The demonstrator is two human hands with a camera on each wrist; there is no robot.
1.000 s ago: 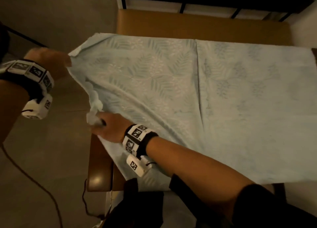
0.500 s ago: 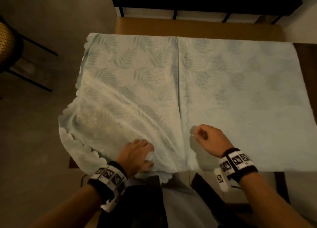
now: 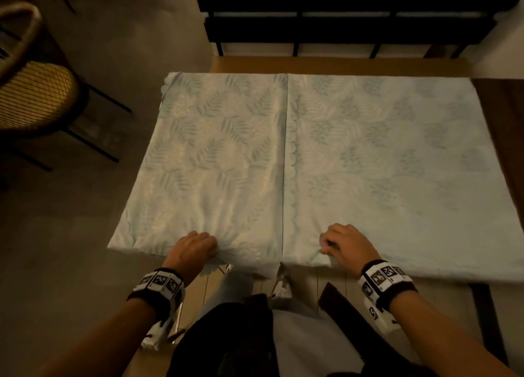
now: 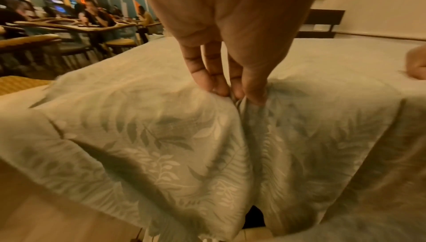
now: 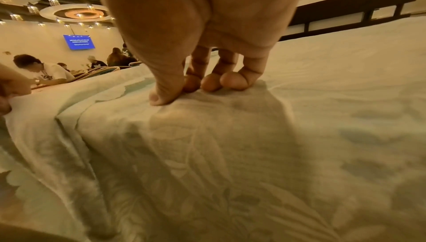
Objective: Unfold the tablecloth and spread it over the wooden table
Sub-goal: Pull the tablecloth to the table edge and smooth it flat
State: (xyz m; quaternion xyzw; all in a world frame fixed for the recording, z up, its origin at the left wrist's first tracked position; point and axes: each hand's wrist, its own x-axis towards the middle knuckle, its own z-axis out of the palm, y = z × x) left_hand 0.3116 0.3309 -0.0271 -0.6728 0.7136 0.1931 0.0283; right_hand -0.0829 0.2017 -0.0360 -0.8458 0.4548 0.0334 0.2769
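The pale blue-green leaf-print tablecloth point(image 3: 368, 155) lies flat over the wooden table point(image 3: 340, 65), with a scalloped edge running front to back along its middle. My left hand point(image 3: 195, 249) is at the near edge, left of that line. In the left wrist view its fingertips point(image 4: 214, 89) pinch a bunched ridge of the tablecloth point(image 4: 161, 145). My right hand point(image 3: 337, 245) is at the near edge just right of the line. Its thumb point(image 5: 161, 96) and fingertips pinch a small ridge of the tablecloth point(image 5: 322, 118).
A wicker chair point(image 3: 37, 93) on black legs stands on the floor at the left. A black slatted rail point(image 3: 340, 22) runs behind the table. Bare wood point(image 3: 507, 127) shows at the right edge. Seated people point(image 5: 44, 71) are far off.
The left half of the cloth, held out to the left a second ago, now lies flat. Both hands have come to the near edge, one each side of the middle line.
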